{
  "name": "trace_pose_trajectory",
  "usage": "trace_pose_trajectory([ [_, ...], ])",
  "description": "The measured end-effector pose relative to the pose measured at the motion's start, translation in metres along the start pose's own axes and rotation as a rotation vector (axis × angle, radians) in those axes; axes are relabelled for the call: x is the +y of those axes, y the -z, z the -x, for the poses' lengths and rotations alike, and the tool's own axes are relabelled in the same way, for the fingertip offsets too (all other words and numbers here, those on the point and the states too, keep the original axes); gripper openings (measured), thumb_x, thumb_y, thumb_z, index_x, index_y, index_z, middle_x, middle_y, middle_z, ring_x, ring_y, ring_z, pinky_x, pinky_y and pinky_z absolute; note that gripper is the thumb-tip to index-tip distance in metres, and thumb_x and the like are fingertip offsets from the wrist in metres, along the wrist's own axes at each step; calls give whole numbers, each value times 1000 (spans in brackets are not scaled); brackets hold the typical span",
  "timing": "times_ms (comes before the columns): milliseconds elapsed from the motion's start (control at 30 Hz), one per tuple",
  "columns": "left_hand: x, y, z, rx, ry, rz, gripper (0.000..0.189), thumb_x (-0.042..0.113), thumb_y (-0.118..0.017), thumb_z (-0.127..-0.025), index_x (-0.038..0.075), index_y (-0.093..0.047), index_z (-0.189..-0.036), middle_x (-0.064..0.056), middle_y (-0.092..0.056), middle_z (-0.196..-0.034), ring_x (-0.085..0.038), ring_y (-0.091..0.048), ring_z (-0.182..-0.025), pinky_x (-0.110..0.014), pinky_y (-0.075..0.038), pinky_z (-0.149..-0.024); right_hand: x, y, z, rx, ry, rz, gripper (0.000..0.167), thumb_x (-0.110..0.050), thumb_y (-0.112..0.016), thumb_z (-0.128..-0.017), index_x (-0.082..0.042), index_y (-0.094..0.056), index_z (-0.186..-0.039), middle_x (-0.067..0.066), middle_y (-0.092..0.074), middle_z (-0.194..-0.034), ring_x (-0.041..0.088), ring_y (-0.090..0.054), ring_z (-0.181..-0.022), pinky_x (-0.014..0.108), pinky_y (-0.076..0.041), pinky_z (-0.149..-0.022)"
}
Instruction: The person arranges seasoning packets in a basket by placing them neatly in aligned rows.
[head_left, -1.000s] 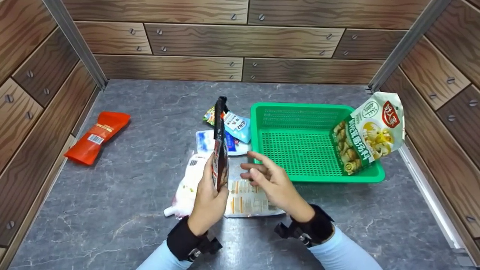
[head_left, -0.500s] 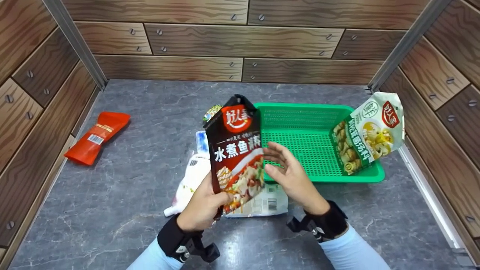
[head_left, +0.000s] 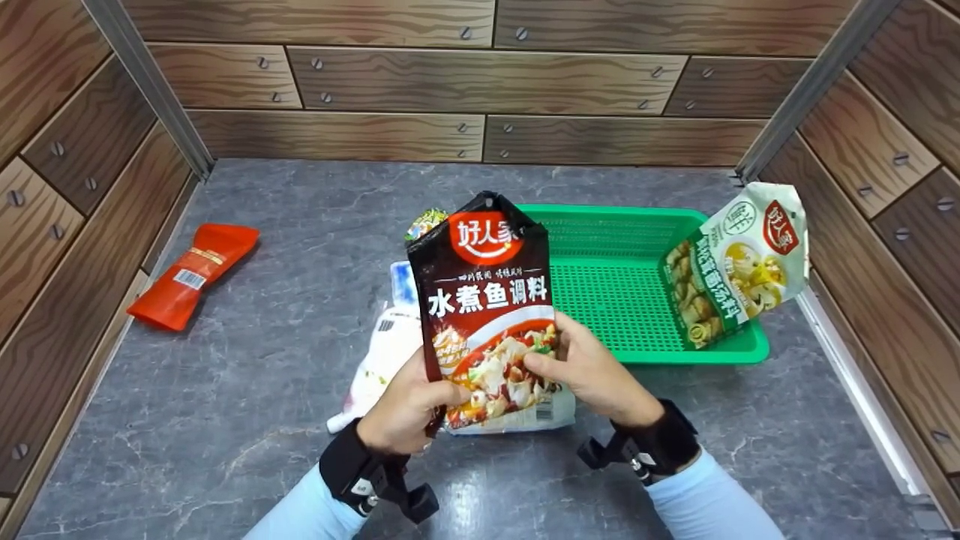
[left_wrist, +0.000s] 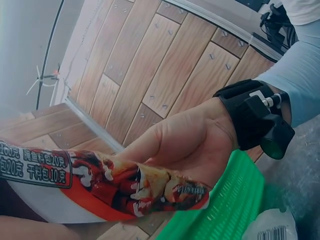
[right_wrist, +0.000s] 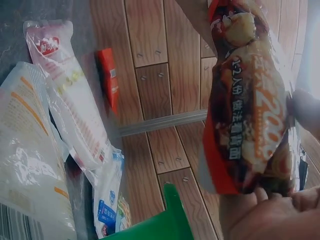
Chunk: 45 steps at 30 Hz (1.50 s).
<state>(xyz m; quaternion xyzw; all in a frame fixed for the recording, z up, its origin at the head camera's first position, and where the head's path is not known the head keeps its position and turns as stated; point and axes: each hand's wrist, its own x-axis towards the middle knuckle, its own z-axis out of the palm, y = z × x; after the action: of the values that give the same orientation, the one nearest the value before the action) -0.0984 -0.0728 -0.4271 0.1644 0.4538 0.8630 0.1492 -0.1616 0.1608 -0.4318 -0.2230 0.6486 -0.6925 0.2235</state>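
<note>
Both hands hold a black seasoning packet point(head_left: 487, 300) upright, its printed food picture facing me in the head view. My left hand point(head_left: 409, 409) grips its lower left edge, the thumb lying over the front. At the right edge, my right hand point(head_left: 600, 375) pinches it with the thumb on the front and the fingers behind. Under and behind the packet, partly hidden, lie a white bag point(head_left: 382, 360) with a spout-like end, a pale packet point(head_left: 555, 412) with a barcode and a small colourful packet point(head_left: 426, 223).
A green basket point(head_left: 611, 356) stands at the right, with a green and white soup seasoning packet point(head_left: 739, 262) leaning over its right side. A red packet point(head_left: 193, 276) lies at the far left. Wood-patterned walls point(head_left: 480, 82) enclose the grey tabletop point(head_left: 300, 225).
The black packet has turned from edge-on to face me. My right hand, free of it before, has moved in and now grips its right edge.
</note>
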Motion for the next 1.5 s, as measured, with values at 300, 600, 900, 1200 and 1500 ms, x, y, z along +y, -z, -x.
trace_pose_trajectory([
  [300, -4, 5, -1, 9, 30, 2, 69, -16, -49, -77, 0, -30, -142, -23, -49, -133, -36, -55, -117, -48, -46, -96, 1, -2, 3, 59, -50, 46, 47, -12, -68, -90, -1, -49, -131, 21, -62, -116, 38, -64, -98, 49, -55, -79],
  [600, 2, 18, -5, 153, -25, -362, 58, 13, -64, -93, 8, -36, -143, -13, -57, -130, -31, -59, -112, -42, -50, -93, 8, -2, 3, 97, 5, 59, 47, -13, -67, -91, -3, -48, -132, 20, -62, -116, 37, -65, -98, 47, -56, -77],
  [900, -3, 22, -3, 235, 16, -368, 50, 7, -70, -88, 0, -48, -131, -16, -63, -119, -30, -63, -103, -40, -52, -89, 7, 8, 7, 44, -55, 202, 34, -17, -65, -93, -1, -55, -121, 9, -64, -87, 17, -63, -71, 33, -57, -63],
  [1200, -7, 12, -3, 149, 38, -398, 49, 5, -71, -86, 1, -50, -130, -15, -64, -117, -30, -64, -103, -41, -52, -89, -27, 37, -1, 38, -63, 90, 34, -27, -53, -100, -2, -53, -123, 8, -60, -93, 15, -58, -74, 29, -55, -64],
  [1500, -6, 5, -6, 92, 53, -442, 48, 3, -71, -85, 2, -52, -130, -13, -64, -118, -28, -63, -105, -40, -52, -90, -46, 56, -9, -202, -89, 42, 45, -22, -54, -100, -3, -43, -139, 15, -58, -122, 24, -61, -98, 36, -54, -80],
])
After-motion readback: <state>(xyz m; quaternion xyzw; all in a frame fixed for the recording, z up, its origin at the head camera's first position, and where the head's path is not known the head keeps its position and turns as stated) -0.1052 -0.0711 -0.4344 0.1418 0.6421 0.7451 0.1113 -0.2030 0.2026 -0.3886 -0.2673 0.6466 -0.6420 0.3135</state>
